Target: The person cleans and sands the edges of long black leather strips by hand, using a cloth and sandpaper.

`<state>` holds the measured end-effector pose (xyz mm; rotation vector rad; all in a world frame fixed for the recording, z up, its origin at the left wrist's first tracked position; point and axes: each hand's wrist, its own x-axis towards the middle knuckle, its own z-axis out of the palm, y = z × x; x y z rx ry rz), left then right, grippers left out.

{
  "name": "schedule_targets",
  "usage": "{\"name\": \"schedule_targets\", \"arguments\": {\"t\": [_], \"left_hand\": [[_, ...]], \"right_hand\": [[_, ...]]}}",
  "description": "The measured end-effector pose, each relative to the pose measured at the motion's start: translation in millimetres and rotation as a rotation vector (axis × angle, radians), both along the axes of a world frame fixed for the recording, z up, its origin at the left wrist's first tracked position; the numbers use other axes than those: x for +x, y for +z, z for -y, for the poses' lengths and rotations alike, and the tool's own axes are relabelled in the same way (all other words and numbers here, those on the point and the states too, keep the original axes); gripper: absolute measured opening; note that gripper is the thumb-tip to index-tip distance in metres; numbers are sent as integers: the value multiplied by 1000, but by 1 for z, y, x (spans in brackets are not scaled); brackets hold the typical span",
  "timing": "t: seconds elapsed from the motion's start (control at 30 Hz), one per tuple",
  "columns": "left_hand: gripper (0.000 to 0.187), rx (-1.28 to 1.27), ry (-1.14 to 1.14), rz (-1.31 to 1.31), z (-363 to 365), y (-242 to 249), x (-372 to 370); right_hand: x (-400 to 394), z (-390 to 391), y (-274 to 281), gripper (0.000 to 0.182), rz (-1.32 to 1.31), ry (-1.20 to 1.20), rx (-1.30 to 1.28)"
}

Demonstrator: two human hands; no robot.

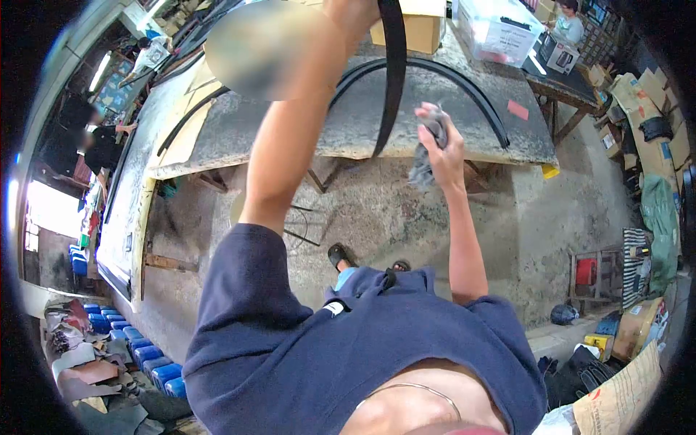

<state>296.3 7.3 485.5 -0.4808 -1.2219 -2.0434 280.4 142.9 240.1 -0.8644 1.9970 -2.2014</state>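
My left hand [353,16] is raised at the top edge of the head view, closed on a long black strap [395,65] that looks like belt leather. The fingers are partly cut off by the frame. From there the strap hangs down past the near edge of the worktable [290,138]. Wrapped around a crumpled grey cloth [422,168], my right hand [449,148] is held just off the table's near edge, to the right of the strap. Another black strap [475,90] lies in an arc on the table behind both hands.
At the table's back stand a cardboard box [420,32] and a clear plastic bin [500,32]. A red piece [518,109] lies on the right part. A stool [301,225] is under the near edge. Blue containers [148,355] line the lower left. Other people are at the far left and upper right.
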Motion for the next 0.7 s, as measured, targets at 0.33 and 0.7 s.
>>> {"name": "schedule_targets", "arguments": {"t": [0.33,0.7], "left_hand": [[54,24,-47,87,40,-27,-1],[53,211,182,100,38,-20,-20]], "right_hand": [[46,42,3,31,-340,-108,173],[47,34,-98,25,-375,-212,440]]}}
